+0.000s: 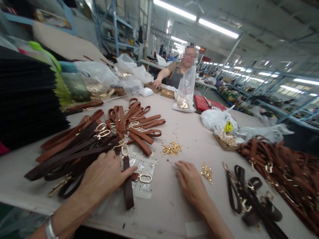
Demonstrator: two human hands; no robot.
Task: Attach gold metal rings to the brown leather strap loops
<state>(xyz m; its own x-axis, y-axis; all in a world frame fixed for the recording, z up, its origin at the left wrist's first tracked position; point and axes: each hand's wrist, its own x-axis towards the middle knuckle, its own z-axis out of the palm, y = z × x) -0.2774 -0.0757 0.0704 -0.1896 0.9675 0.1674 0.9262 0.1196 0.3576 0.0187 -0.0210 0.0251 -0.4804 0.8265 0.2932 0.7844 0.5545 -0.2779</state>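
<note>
The dark brown strap (128, 186) lies flat on the worktop (174, 205) under the left hand (103, 177), its long axis running from 12 o'clock to 6 o'clock, with a gold oval ring (125, 150) at the far end and the cut end pointing toward the person. The left grip is loose and open: palm down, fingers spread, the fingertips resting across the strap about halfway along, clasping nothing. Just at 3 o'clock of those fingertips lies a gold oval buckle (145, 178) on a short brown tab, over clear plastic sleeves (143, 167).

The right hand (190, 184) lies flat on the bare worktop, palm down, fingers stretched out toward 11 o'clock, holding nothing. Near it at 2 o'clock is a small heap of gold fittings (207, 172); at 11 o'clock, further off, a larger heap of gold rivets (171, 148).

At 10 o'clock of the left hand spreads a fan of dark and tan straps (74, 146), and beyond it a pile of tan looped straps (136, 122). At 3 o'clock of the right hand lie dark straps with clasps (245, 199), then a heap of brown straps (286, 166). A co-worker (179, 71) sits at the worktop's far end.
</note>
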